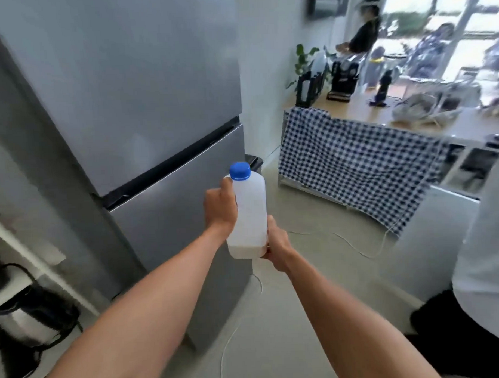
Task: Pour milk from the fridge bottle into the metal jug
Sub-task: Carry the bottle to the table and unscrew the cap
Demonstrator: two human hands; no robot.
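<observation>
- Centre of the frame, in front of the closed grey fridge [132,108], I hold the milk bottle [249,214] upright with both hands.
- My left hand [219,208] wraps the upper side of the bottle, thumb up near the shoulder; that grip is curled round the plastic.
- My right hand [277,244] holds the lower right corner and base, fingers curled under it.
- Its blue cap [239,170] is on, and only a shallow band of milk shows at the bottom.
- No metal jug shows; I judge it must be somewhere on the bench [353,111] at upper right, so carrying comes first.
- Risks as I judge them: the white cable [355,246] trailing over the floor could catch a foot on the way.
- A person in a white top [488,265] stands close at the right edge; a turn could bump the bottle.
- With so little milk, tipping steeply could send it out in a rush past the jug's rim.
</observation>
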